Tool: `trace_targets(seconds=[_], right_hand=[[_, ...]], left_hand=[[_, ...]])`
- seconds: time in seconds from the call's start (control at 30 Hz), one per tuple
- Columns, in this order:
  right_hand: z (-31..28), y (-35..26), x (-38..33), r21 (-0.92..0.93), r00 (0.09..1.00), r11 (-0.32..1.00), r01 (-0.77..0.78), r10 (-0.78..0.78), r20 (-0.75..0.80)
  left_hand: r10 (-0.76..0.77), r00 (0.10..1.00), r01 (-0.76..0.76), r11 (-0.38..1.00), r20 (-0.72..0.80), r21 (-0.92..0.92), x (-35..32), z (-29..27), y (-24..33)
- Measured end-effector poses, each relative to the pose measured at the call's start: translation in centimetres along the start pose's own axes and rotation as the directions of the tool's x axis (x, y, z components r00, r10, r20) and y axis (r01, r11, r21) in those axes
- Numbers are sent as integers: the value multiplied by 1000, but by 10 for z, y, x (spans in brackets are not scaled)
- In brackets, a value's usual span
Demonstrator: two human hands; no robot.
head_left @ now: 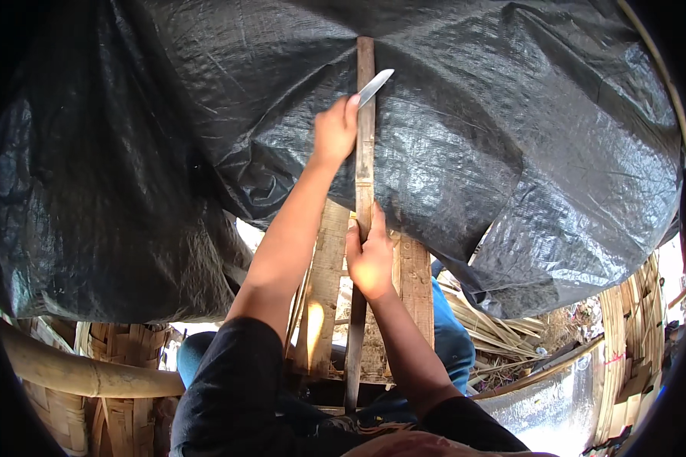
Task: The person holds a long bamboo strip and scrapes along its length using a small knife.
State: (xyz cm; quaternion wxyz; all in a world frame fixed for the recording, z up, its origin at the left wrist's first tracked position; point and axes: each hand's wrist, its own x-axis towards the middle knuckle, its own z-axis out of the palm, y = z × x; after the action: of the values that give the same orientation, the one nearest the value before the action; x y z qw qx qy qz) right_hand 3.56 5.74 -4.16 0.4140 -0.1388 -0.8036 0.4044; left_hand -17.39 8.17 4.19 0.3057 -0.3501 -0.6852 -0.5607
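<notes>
A long narrow bamboo strip (365,152) stands nearly upright in front of me, running from my lap up across a black tarp. My left hand (335,131) is raised high beside the strip and is shut on a knife whose shiny blade (376,86) lies against the strip's left edge near its top. Lower down, my right hand (370,263) grips the strip around its middle. Both forearms are bare below black sleeves.
A crinkled black tarp (511,137) fills the upper view. Flat wooden slats (326,282) lean behind the strip. A thick bamboo pole (84,373) and woven bamboo work (122,415) lie lower left; loose bamboo slivers (495,327) pile at right, by curved bamboo strips (625,327).
</notes>
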Motion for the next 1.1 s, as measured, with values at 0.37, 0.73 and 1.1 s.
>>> trace_targets(seconds=[0.37, 0.73, 1.1], right_hand=[[3, 1, -2, -34, 999, 999, 31, -31, -27], [1, 2, -2, -80, 999, 996, -40, 41, 16], [1, 0, 0, -114, 1000, 993, -14, 14, 5]], left_hand=[[-163, 983, 164, 986, 86, -5, -66, -30, -38], [-35, 983, 55, 993, 181, -109, -39, -18, -21], [-45, 995, 52, 995, 87, -82, -15, -5, -19]])
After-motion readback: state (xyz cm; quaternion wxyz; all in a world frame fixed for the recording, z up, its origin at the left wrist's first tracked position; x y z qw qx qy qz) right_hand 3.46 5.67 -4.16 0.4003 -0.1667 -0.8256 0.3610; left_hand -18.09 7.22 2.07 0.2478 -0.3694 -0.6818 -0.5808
